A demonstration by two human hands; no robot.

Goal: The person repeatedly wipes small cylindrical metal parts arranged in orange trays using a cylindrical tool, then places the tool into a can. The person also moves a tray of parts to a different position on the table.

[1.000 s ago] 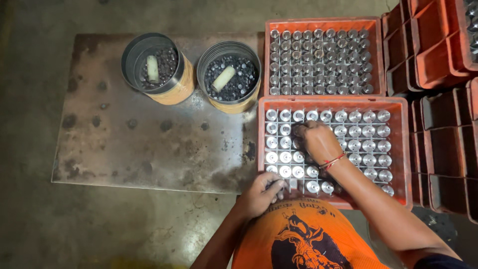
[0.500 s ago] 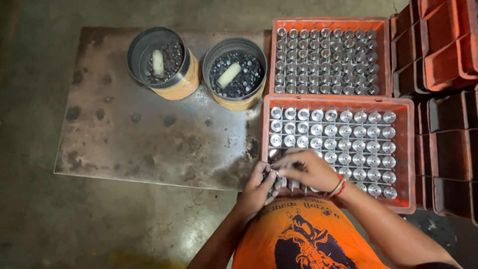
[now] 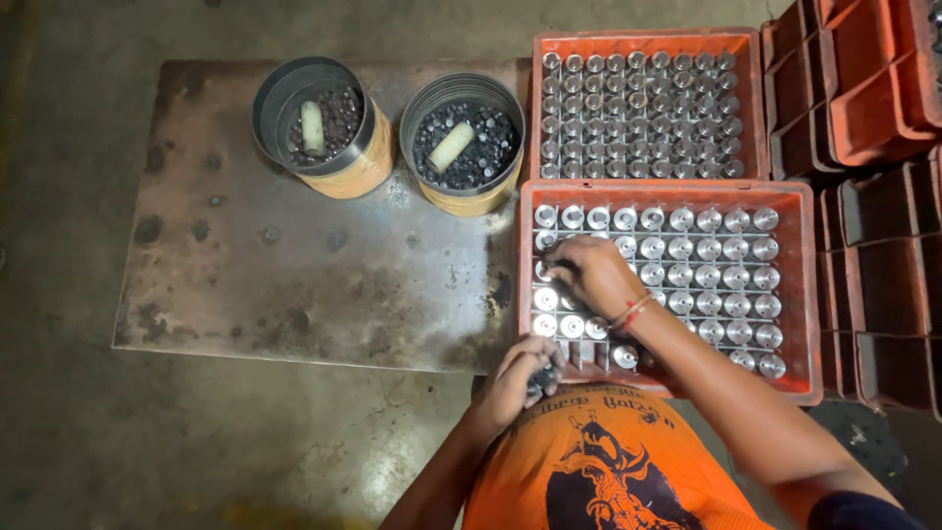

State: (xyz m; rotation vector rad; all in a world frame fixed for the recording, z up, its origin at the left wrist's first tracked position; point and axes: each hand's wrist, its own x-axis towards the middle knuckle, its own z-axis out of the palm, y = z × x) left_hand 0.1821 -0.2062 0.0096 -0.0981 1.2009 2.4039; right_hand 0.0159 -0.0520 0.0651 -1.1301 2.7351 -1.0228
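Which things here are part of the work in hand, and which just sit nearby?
In use: right hand in the near orange crate of metal cylinders; left hand cupping small dark parts.
Lying about: far crate, two tins, stacked empty crates, metal plate.

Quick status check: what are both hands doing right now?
Right hand down on metal cylinders in near orange crate. Left hand cupping small dark parts at crate edge. Nothing blocking.

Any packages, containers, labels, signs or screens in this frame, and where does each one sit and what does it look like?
Near orange plastic crate: under the right hand, holding rows of silver metal cylinders.
Far orange plastic crate: behind it, same filling.
Two round metal tins with tan sides: on the steel plate, holding small dark parts.
Stacked orange crates: right edge.
No signs or screens.
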